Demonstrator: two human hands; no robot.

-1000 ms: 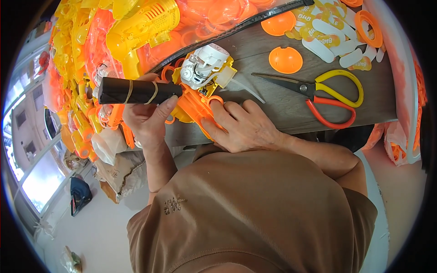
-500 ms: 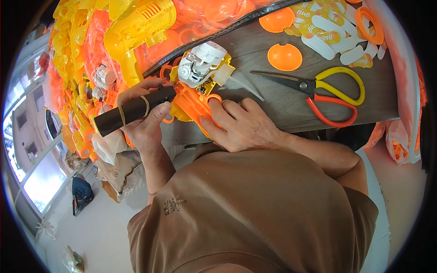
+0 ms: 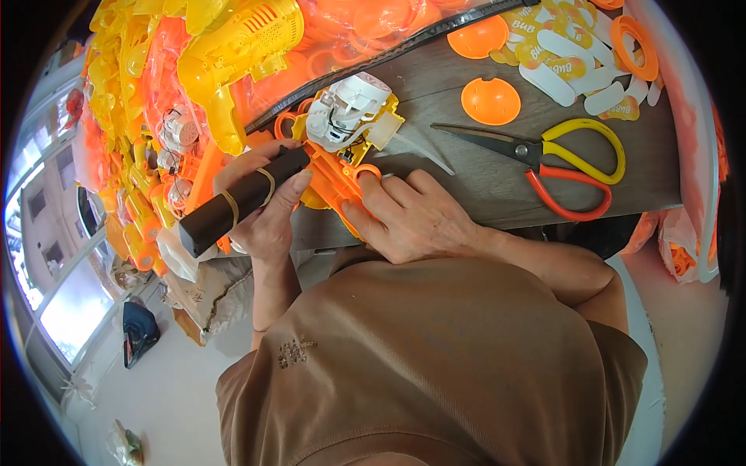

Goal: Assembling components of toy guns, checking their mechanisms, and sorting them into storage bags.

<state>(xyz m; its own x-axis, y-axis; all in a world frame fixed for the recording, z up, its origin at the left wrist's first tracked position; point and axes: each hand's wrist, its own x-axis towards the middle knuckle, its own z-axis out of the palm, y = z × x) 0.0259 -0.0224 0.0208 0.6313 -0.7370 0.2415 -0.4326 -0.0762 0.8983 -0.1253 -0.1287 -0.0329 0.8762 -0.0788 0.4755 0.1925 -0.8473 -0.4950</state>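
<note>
I see my left hand (image 3: 264, 213) with fingers curled tight around a black tool (image 3: 241, 198), tilted; my right hand (image 3: 412, 217) presses flat, fingers together, on the orange toy (image 3: 334, 175) at the table (image 3: 482, 186) edge.

- The dark handle of a tool (image 3: 237, 200) lies across my left hand (image 3: 264, 213), my fingers wrapped round it; it is a thick, blackish bar with two tan bands about it, tilted so its blunt butt end sticks out down and to the left past my palm, while its other end points up toward the toy.
- The orange toy gun half-shell (image 3: 338, 182) lies flat on the table edge under the fingertips of my right hand (image 3: 412, 217), just right of my left thumb. A white motor-and-gear unit (image 3: 346, 109) with thin wires sits in its upper end, beyond both hands, beside a pale yellow part.
</note>
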